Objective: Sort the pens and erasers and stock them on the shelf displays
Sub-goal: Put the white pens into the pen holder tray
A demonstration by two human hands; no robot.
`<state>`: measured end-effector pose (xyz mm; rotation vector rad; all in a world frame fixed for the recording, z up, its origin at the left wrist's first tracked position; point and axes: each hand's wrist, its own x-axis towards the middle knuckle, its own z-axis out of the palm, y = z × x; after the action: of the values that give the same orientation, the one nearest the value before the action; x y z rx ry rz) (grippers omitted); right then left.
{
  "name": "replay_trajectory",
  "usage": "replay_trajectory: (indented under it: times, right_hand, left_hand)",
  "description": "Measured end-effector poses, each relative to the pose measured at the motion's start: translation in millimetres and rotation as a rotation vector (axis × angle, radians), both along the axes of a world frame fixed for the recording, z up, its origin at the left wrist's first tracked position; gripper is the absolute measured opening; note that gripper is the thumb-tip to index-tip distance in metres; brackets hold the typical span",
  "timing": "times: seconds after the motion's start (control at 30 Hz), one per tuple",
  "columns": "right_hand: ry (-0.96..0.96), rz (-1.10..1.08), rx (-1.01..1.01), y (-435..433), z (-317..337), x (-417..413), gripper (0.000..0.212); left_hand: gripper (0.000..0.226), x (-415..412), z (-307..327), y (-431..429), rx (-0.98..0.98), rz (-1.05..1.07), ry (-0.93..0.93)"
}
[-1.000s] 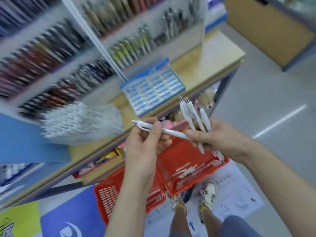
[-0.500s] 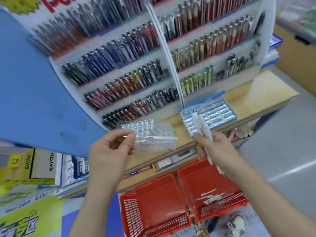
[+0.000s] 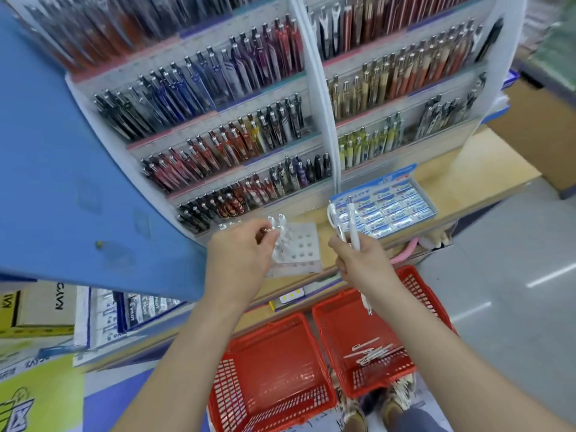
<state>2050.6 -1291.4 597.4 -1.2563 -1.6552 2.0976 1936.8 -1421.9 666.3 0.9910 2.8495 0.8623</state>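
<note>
Clear pen stand [image 3: 304,244] is seen on the wooden shelf [image 3: 467,173]. A few pens are slotted upright in its left holes; the other holes are open.

Left hand [image 3: 240,257] is held at the stand's left edge, thumb and forefinger pinched together on a standing pen [image 3: 276,227] in a rear hole. Some blur there.

Just right of the stand, right hand [image 3: 364,260] is clamped around a bundle of white pens [image 3: 346,226]. Clips are pointed up and tips stick out below the fist.

Further right of the stand, a blue eraser box [image 3: 402,171] is set on the same shelf and filled with rows of wrapped erasers [image 3: 389,210]. "PILOT" is printed on each wrapper and on the box lid.

Behind the stand, a tiered pen display rack [image 3: 218,120] is packed with dark, blue, red, orange and yellow-green pens. Its price strips are too blurred to read.

Below the stand, two baskets are on the floor. Right red basket [image 3: 420,294] has loose white pens [image 3: 371,352] piled at its bottom. Left red basket [image 3: 224,369] is touching it side by side.

Left of the stand, a blue board [image 3: 62,151] is seen. Below-left of the stand, packs [image 3: 146,307] marked "PILOT" are stacked beside a yellow box [image 3: 37,307] lettered "KAYO", the rest cut off.
</note>
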Motion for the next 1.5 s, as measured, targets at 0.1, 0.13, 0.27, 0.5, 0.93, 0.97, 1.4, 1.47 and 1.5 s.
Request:
replay_trajectory:
  times: [0.1,0.13,0.27,0.5,0.93,0.97,1.4,1.47,1.5]
  right_hand:
    - [0.000,-0.007,-0.050,1,-5,-7,0.014]
    - [0.002,-0.014,-0.070,1,-7,-9,0.013]
    - [0.011,0.002,-0.109,0,-8,-15,0.011]
    - [0.050,0.104,-0.050,3,-9,-14,0.022]
    - [0.160,0.178,-0.386,14,0,-6,0.027]
    - [0.186,0.207,-0.414,18,1,-2,0.027]
    - [0.282,0.547,-0.510,40,17,17,0.034]
    - [0.261,0.467,-0.477,40,16,16,0.028]
    - [0.250,0.399,-0.450,39,16,14,0.022]
  left_hand:
    - [0.010,-1,-9,4,-0.036,-0.007,-0.008]
    - [0.011,-1,-10,5,-0.050,-0.010,-0.002]
    - [0.011,-2,-17,9,-0.113,-0.020,0.005]
    - [0.014,-5,-22,16,-0.227,0.003,-0.018]
    - [0.018,1,-18,19,-0.262,0.071,-0.083]
    - [0.020,3,-14,19,-0.231,0.094,-0.090]
    - [0.008,-7,40,25,0.233,0.095,-0.830]
    - [0.010,-9,41,23,0.211,0.097,-0.790]
    - [0.012,-11,43,23,0.217,0.113,-0.740]
